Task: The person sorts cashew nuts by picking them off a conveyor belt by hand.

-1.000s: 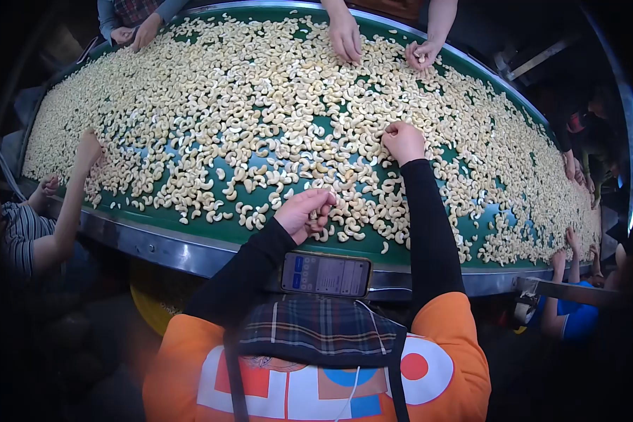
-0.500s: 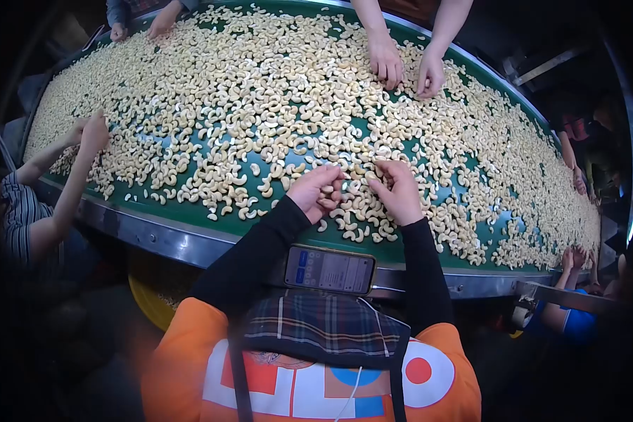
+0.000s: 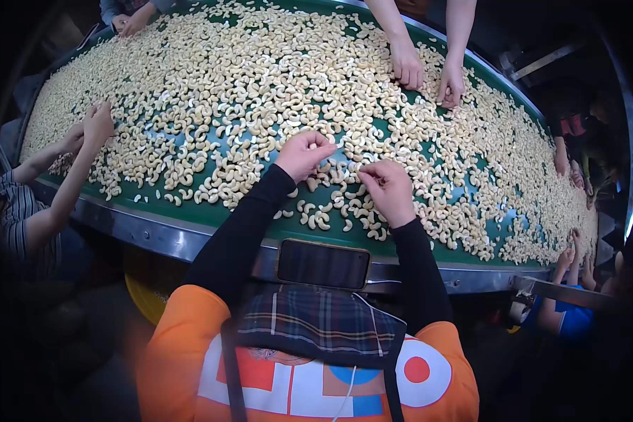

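Note:
Pale cashew nuts (image 3: 260, 105) lie thickly over a green belt (image 3: 211, 213). My left hand (image 3: 302, 156) is above them just left of the middle, thumb stretched across toward the index finger and the other fingers curled under. Brownish nut shapes show beneath its palm, partly hidden. To its right and slightly nearer me, my right hand (image 3: 390, 190) is closed, thumb and index finger pinched low over the nuts. Whatever is between those fingertips is too small to make out. A small gap with nuts in it separates my two hands.
A phone (image 3: 322, 264) with a dark screen leans at the metal edge (image 3: 169, 238) before me. Across the belt are a co-worker's hands (image 3: 429, 77); other people's hands work at left (image 3: 91, 130), far left and right. A yellow tub (image 3: 144, 299) stands below.
My left hand has moved away from me and leftward, its thumb now extended. My right hand has shifted slightly left. The phone screen has gone dark. Co-workers' hands have moved slightly.

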`<action>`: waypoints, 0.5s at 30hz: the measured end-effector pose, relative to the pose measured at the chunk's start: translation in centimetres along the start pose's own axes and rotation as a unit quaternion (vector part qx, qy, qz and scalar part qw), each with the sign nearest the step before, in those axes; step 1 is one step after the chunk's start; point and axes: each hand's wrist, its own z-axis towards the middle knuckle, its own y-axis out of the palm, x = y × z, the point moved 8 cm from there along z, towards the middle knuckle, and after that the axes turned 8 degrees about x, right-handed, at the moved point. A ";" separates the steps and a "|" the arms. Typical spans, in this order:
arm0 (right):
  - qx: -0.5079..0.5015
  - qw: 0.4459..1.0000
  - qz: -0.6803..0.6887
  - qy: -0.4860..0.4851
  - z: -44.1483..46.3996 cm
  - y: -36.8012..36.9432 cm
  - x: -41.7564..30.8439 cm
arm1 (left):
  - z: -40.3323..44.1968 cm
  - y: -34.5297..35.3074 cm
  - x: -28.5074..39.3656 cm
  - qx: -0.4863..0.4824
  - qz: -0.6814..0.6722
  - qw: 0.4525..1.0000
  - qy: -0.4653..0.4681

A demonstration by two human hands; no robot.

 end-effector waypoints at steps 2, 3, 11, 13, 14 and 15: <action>-0.002 0.999 -0.037 -0.011 1.4 2.3 -0.2 | -1.3 -0.4 -0.4 -0.021 -0.095 0.995 -0.030; -0.004 0.997 -0.074 -0.023 1.9 3.7 -0.3 | -2.5 -0.4 -0.7 -0.041 -0.191 0.979 -0.058; -0.017 0.994 0.092 0.056 1.4 5.3 -4.9 | -7.3 -0.9 -2.6 -0.059 -0.333 0.918 -0.207; 0.001 0.988 0.147 0.050 0.8 5.5 -5.5 | -7.3 -1.4 -3.3 -0.044 -0.329 0.912 -0.241; -0.004 0.995 0.086 0.044 0.4 5.5 -4.8 | -6.2 -1.9 -3.6 -0.064 -0.276 0.936 -0.208; -0.009 0.999 0.024 0.037 0.1 5.6 -4.1 | -5.0 -2.4 -4.1 -0.083 -0.222 0.956 -0.174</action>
